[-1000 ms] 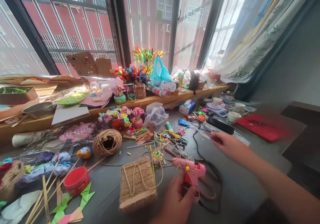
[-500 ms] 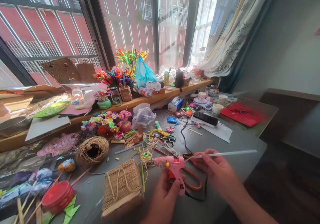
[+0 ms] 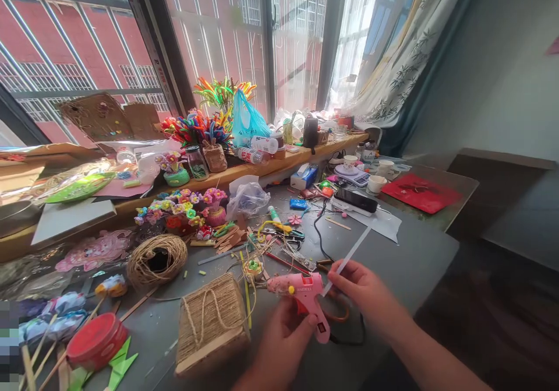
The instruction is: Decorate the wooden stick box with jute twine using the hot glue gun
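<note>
My left hand [image 3: 286,335] is wrapped round the handle of a pink hot glue gun [image 3: 301,289], whose nozzle points left. Pinched in my right hand [image 3: 364,286] is a translucent glue stick [image 3: 353,251], slanting up to the right. Its lower end is close by the rear of the glue gun; whether they touch I cannot tell. Left of the gun stands a twine-wrapped box [image 3: 212,321] with a zigzag of cord on its face. Orange-handled scissors [image 3: 340,314] lie partly hidden behind the gun and my right hand.
A ball of twine [image 3: 174,254] and a red tub [image 3: 96,340] are on the left. Craft sticks [image 3: 229,238], a phone [image 3: 356,200] and a black cord [image 3: 320,228] lie farther back. Paper cups [image 3: 376,183] stand at the right rear. A cluttered wooden ledge [image 3: 288,159] runs under the window.
My right hand has turned the glue stick from nearly level to a steep slant, with its lower end now near the gun's rear. My left hand still holds the gun. The view has shifted slightly.
</note>
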Demonstrator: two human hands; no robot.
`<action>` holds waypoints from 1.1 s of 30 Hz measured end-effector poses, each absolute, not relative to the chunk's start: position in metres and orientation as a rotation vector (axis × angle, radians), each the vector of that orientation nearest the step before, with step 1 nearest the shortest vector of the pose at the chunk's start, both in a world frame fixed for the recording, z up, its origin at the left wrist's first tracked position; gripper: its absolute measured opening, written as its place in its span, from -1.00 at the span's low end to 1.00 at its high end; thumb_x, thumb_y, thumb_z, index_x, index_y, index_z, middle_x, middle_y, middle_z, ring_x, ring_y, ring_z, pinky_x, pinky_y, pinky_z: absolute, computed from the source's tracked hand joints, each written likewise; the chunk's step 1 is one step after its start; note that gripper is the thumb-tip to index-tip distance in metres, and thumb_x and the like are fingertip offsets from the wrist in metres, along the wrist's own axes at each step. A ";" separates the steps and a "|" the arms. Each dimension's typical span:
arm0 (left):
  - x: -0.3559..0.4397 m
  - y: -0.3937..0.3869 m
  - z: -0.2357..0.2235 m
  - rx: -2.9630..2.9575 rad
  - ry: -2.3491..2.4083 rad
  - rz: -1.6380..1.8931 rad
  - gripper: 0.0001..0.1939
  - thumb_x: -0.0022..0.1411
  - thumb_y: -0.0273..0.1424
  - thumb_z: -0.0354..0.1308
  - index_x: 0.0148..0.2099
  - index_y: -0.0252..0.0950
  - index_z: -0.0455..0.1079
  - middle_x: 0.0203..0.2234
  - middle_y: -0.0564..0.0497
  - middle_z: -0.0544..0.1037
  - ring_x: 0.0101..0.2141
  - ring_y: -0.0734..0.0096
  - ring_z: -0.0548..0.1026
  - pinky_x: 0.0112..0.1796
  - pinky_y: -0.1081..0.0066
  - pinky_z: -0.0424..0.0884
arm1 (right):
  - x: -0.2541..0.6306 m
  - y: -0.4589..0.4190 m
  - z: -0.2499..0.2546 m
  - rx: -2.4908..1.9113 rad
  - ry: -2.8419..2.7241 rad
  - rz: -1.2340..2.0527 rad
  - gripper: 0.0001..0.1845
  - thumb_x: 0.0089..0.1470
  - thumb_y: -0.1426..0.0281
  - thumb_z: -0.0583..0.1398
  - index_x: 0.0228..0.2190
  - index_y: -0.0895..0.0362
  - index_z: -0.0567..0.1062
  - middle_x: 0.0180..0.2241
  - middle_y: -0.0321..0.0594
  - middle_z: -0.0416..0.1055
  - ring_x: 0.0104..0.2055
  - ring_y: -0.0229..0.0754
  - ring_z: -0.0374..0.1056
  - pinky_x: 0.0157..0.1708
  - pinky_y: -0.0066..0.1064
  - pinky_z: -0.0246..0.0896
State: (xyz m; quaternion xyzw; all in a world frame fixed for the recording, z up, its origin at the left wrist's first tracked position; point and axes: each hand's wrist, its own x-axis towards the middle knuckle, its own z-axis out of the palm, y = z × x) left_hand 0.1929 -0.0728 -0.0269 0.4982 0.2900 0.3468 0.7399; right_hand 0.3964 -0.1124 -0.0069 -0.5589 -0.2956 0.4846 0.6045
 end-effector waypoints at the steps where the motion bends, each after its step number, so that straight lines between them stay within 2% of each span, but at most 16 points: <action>1: 0.193 -0.072 -0.025 1.086 0.631 0.753 -0.39 0.07 0.03 0.54 0.03 -0.23 0.61 -0.06 -0.16 0.72 0.00 -0.01 0.63 0.08 0.15 0.49 | 0.389 -0.112 -0.006 -1.296 -0.678 1.148 -0.49 -0.15 -0.01 0.57 -0.39 0.11 0.62 -0.47 -0.32 0.57 -0.44 -0.20 0.41 -0.38 -0.41 0.32; 7: 0.193 -0.068 -0.028 1.092 0.576 0.754 -0.46 0.11 -0.02 0.53 0.00 -0.27 0.64 -0.10 -0.16 0.73 -0.02 0.00 0.64 0.07 0.15 0.50 | 0.368 -0.107 -0.003 -1.294 -0.602 1.292 -0.49 -0.25 0.10 0.61 -0.35 0.12 0.61 -0.51 -0.32 0.58 -0.47 -0.20 0.44 -0.49 -0.48 0.23; 10: 0.194 -0.068 -0.028 1.096 0.571 0.741 -0.48 0.09 -0.02 0.55 -0.06 -0.28 0.66 -0.17 -0.14 0.74 -0.08 0.04 0.65 0.01 0.19 0.52 | 0.368 -0.108 0.000 -1.283 -0.568 1.369 -0.48 -0.17 0.10 0.57 -0.26 0.13 0.62 -0.48 -0.29 0.61 -0.50 -0.23 0.44 -0.53 -0.50 0.19; 15: 0.194 -0.070 -0.028 1.125 0.552 0.699 -0.50 0.09 -0.02 0.54 -0.10 -0.29 0.65 -0.26 -0.11 0.72 -0.15 0.07 0.64 -0.07 0.22 0.53 | 0.373 -0.110 0.006 -1.290 -0.528 1.448 -0.45 -0.12 0.21 0.52 -0.07 0.12 0.64 -0.31 -0.21 0.69 -0.41 -0.20 0.54 -0.44 -0.48 0.29; 18: 0.194 -0.072 -0.033 1.130 0.558 0.694 -0.47 0.04 0.01 0.56 -0.13 -0.29 0.63 -0.25 -0.11 0.71 -0.17 0.08 0.64 -0.09 0.23 0.53 | 0.376 -0.111 0.010 -1.313 -0.532 1.469 -0.46 -0.10 0.29 0.50 -0.03 0.10 0.67 -0.31 -0.22 0.70 -0.36 -0.18 0.56 -0.37 -0.45 0.34; 24: 0.192 -0.073 -0.039 1.138 0.560 0.675 -0.45 0.01 0.01 0.58 -0.14 -0.29 0.62 -0.24 -0.13 0.72 -0.18 0.09 0.65 -0.13 0.26 0.53 | 0.378 -0.110 0.008 -1.318 -0.547 1.434 -0.45 -0.09 0.31 0.50 -0.01 0.16 0.66 -0.41 -0.25 0.66 -0.43 -0.18 0.48 -0.42 -0.42 0.29; 28: 0.190 -0.072 -0.033 1.133 0.578 0.699 -0.46 0.00 0.01 0.58 -0.14 -0.30 0.65 -0.22 -0.12 0.72 -0.15 0.09 0.63 -0.08 0.27 0.52 | 0.394 -0.106 0.006 -1.250 -0.530 1.285 -0.38 -0.07 0.29 0.47 0.07 0.09 0.59 -0.49 -0.41 0.53 -0.42 -0.22 0.40 -0.32 -0.39 0.33; 30: 0.189 -0.071 -0.030 1.119 0.597 0.712 -0.48 0.00 0.00 0.59 -0.17 -0.30 0.66 -0.25 -0.12 0.73 -0.18 0.10 0.64 -0.09 0.26 0.53 | 0.408 -0.106 0.006 -1.221 -0.527 1.235 -0.41 -0.05 0.30 0.44 0.06 0.09 0.58 -0.47 -0.40 0.50 -0.40 -0.22 0.38 -0.30 -0.39 0.33; 33: 0.188 -0.070 -0.030 1.085 0.636 0.743 -0.50 0.02 -0.04 0.58 -0.14 -0.29 0.67 -0.20 -0.14 0.74 -0.15 0.05 0.66 -0.05 0.20 0.55 | 0.421 -0.107 0.004 -1.209 -0.535 1.233 -0.53 -0.04 0.31 0.40 -0.04 0.10 0.63 -0.45 -0.38 0.48 -0.44 -0.25 0.32 -0.39 -0.42 0.27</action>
